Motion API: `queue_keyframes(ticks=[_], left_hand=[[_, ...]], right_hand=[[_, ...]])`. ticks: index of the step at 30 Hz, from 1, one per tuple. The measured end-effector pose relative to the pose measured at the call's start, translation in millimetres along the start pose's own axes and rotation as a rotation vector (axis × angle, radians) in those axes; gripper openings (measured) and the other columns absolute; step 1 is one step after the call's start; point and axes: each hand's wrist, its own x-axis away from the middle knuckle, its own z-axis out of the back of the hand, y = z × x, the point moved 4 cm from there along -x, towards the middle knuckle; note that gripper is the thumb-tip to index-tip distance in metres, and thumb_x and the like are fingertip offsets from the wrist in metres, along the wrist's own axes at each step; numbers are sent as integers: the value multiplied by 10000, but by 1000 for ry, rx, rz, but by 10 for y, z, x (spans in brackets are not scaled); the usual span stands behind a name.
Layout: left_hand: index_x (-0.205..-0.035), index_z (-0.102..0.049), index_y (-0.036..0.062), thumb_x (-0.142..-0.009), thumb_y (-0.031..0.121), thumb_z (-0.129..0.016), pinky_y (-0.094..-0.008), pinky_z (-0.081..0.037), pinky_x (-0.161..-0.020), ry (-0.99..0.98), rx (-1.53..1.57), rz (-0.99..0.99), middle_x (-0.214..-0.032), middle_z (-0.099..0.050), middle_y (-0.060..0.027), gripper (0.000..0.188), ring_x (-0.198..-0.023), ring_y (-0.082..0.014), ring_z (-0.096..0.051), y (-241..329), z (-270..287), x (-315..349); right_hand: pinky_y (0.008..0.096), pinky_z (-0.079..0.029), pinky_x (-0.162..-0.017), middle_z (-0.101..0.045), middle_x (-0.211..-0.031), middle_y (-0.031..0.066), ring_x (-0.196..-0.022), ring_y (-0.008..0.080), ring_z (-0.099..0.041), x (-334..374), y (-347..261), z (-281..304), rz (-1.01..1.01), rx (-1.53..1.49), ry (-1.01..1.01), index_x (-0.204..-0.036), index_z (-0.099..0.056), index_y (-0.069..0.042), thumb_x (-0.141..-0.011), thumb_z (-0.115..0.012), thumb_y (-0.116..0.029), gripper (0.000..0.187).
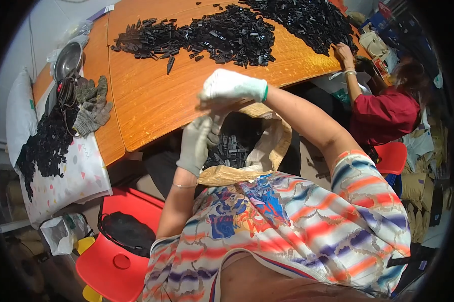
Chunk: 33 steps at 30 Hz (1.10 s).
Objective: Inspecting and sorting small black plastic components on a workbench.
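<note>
White work gloves cover both of my hands, which meet close together at the table's front edge. My right hand (231, 84) is closed, bent over the edge of the wood; what its fingers hold is hidden. Just below it, my left hand (196, 145) has its fingers curled inward beside the sack opening, and I cannot make out what is in them. On my lap stands an open tan woven sack (275, 138) with its rim folded outward. Small black plastic pieces (229, 151) lie inside it.
Heaps of black clip-like pieces (227, 38) cover the far side of the orange wooden table (151, 95). At left are a metal bowl (68, 60), used gloves (92, 103) and dark scraps (48, 141). A co-worker in a red top (385, 113) reaches into the right heap. A red chair (116, 256) stands at my left.
</note>
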Motion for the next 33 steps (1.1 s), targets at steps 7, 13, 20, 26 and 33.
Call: queue_keyframes(ticks=[7, 13, 20, 26, 33], left_hand=[[-1083, -627, 182, -849, 157, -584, -411, -488, -779, 256, -1191, -522, -1006, -635, -87, 239, -898, -304, -611, 556, -64, 43], [-1153, -590, 206, -875, 177, -576, -417, -491, -791, 409, -1727, -583, -1048, -605, -98, 280, -975, -309, -580, 1173, 477, -988], [-1055, -603, 165, -882, 170, -518, -433, -494, -835, 106, -2059, -443, -1100, -562, -95, 193, -1028, -305, -567, 1293, 611, -1476], [-979, -601, 109, -809, 169, -639, -438, -491, -793, 259, -1797, -640, -1087, -585, -80, 185, -996, -305, -574, 1279, 703, -1265], [-1072, -546, 18, -835, 90, -670, -230, -443, -557, 332, -529, -385, -812, -554, -26, 277, -631, -84, -518, 961, 780, -862]], right_hand=[[400, -499, -668, -665, -838, 144, -782, 314, -643, -50, 835, -12, -847, 105, 242, -836, -700, -108, -794, -618, -264, 181], [428, -521, -693, -624, -882, 202, -808, 367, -640, -267, 946, -198, -570, 322, -42, -851, -628, -62, -809, -534, -172, 151], [428, -521, -698, -633, -833, 207, -805, 374, -641, -259, 956, -167, -557, 276, -68, -815, -651, -48, -783, -557, -143, 137], [386, -514, -758, -675, -915, 159, -848, 318, -650, -221, 920, -35, -827, 10, 4, -904, -694, -84, -794, -615, -210, 185], [278, -489, -667, -655, -801, 56, -710, 109, -589, -348, 363, 102, -968, -576, 202, -918, -653, -14, -832, -605, -171, 185]])
